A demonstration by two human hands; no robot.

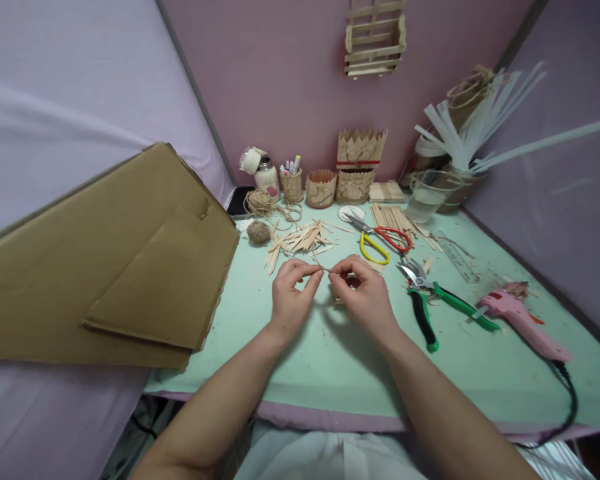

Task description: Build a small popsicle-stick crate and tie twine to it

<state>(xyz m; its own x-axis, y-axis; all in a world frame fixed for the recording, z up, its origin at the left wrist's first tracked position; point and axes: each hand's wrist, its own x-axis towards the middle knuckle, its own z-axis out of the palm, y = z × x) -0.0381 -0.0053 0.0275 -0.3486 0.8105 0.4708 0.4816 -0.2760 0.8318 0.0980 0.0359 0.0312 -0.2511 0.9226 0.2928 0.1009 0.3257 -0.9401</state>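
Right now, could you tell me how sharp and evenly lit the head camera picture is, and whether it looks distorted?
Head view: soft, even light, with faint shadows under the left hand and right hand; the wide lens bends the table edges and the white strips outward; the thin piece pinched between both hands is too small to identify; no strong glare, though the clear cup shows slight sheen.

Pale mint-green table w/ lilac cloth edging at front. Mauve back wall w/ small wooden stick-built rack hung on it. Lavender fabric side walls L & R. Large brown cardboard sheet leans at L. Light soft, even.
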